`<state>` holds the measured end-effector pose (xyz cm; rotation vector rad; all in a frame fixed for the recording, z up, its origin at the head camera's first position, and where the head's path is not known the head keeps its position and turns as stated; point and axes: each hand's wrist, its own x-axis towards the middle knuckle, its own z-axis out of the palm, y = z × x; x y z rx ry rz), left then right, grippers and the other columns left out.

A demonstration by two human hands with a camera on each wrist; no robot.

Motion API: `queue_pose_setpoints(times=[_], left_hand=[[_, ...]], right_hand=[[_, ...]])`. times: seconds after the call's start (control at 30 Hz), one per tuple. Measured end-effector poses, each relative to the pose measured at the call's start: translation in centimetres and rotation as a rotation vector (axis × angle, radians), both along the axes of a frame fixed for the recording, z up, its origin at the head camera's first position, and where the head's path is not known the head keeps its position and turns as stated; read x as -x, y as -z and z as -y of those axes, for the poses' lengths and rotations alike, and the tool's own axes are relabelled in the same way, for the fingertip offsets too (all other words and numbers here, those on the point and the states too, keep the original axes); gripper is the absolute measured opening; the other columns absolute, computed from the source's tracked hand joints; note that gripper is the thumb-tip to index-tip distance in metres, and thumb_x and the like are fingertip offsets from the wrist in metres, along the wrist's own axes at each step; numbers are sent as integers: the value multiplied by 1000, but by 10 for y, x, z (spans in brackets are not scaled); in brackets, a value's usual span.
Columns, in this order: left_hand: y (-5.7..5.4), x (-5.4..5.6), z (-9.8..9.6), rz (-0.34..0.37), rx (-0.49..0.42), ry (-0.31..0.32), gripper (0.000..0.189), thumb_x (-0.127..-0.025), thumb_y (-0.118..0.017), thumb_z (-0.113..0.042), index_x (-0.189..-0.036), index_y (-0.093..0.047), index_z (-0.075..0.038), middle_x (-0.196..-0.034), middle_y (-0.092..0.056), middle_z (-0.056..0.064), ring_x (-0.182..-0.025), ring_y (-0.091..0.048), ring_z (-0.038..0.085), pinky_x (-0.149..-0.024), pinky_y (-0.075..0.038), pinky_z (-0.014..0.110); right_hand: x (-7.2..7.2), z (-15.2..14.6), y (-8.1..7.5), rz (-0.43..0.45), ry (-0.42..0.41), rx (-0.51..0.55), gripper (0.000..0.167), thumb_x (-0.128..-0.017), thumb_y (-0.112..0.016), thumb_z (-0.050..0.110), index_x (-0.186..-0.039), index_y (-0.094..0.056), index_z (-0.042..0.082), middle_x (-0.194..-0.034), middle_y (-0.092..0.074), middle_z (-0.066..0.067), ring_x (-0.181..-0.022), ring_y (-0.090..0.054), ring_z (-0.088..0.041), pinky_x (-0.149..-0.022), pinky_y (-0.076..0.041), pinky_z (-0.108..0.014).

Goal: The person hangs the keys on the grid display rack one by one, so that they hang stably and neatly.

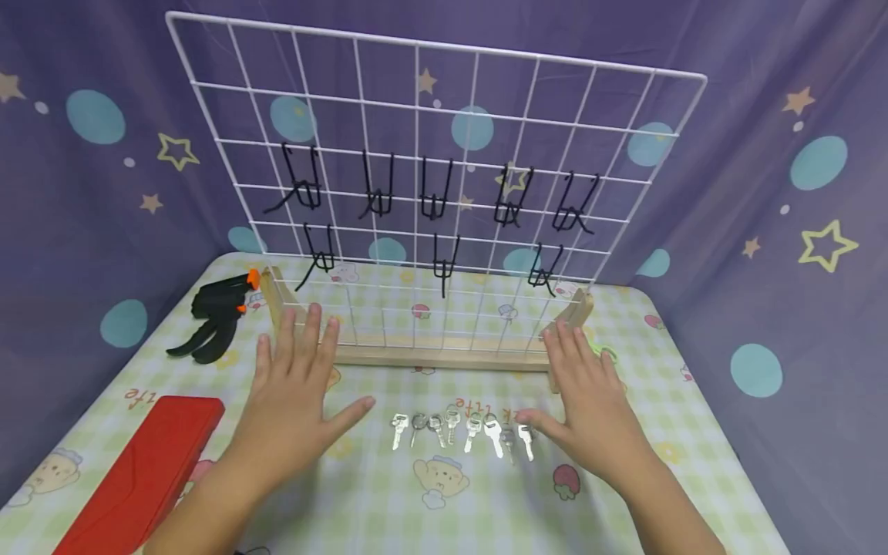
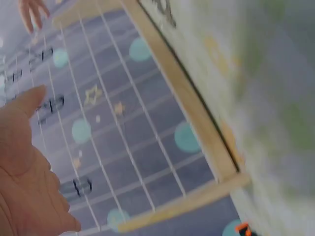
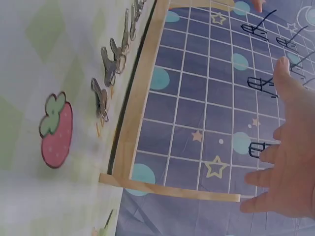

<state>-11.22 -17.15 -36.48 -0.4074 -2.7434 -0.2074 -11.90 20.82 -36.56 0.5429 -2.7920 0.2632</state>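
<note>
Both hands are held over the table with fingers straight and spread, holding nothing. The left hand (image 1: 294,397) is in front of the left end of a wooden stand (image 1: 444,357); the right hand (image 1: 590,397) is near its right end. Between them lies a row of several silver keys (image 1: 474,430), the rightmost close to the right thumb. A white wire grid (image 1: 416,108) stands upright in the wooden base. Several black hooks (image 1: 433,200) hang on it in two rows, bare of keys. In the right wrist view the keys (image 3: 109,64) lie beside the base.
A black clamp with orange tips (image 1: 218,308) lies at the left of the table. A long red box (image 1: 142,470) is at the front left. Part of a green object (image 1: 607,353) shows behind the right hand. A purple curtain (image 1: 735,193) hangs behind and beside the table.
</note>
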Motion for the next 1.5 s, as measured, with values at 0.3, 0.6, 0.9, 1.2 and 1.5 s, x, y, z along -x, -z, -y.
queue_pose_setpoints(times=[0.3, 0.6, 0.9, 1.2, 1.5], left_hand=[[-35, 22, 44, 97, -281, -67, 105, -93, -56, -59, -155, 16, -14, -159, 29, -1, -145, 31, 24, -118, 16, 64], [-50, 66, 78, 325, -585, -68, 109, -92, -58, -58, -145, 34, -35, -158, 30, -3, -148, 12, 42, -110, -5, 79], [-43, 103, 86, 464, -802, -24, 108, -91, -61, -57, -150, 27, -37, -162, 19, -3, -150, 8, 31, -120, -12, 66], [-39, 114, 90, 360, -842, -44, 77, -99, -49, -51, -159, -13, -19, -163, -20, 10, -144, -28, 36, -115, -35, 57], [-30, 117, 94, 303, -688, -131, 57, -104, -36, -48, -151, -39, -16, -140, -54, 12, -115, -57, 23, -72, -43, -1]], right_hand=[[9, -8, -7, 108, 32, 128, 111, -81, -61, 71, -158, 5, 26, -157, -33, -17, -138, -40, -41, -106, -43, -62], [21, -10, 3, 284, 9, 157, 89, -87, -55, 70, -156, -27, 20, -148, -50, -7, -119, -61, -30, -99, -51, -58], [38, -6, 19, 534, 8, 4, 46, -87, -73, 40, -125, -62, 17, -103, -69, 3, -88, -64, -15, -75, -56, -38], [52, -6, 35, 636, 0, -73, 15, -84, -77, 28, -86, -65, 19, -75, -59, 7, -67, -51, -14, -61, -47, -30], [59, -8, 50, 675, 28, -99, 28, -81, -79, 32, -72, -56, 19, -66, -55, 4, -62, -49, -15, -55, -42, -29]])
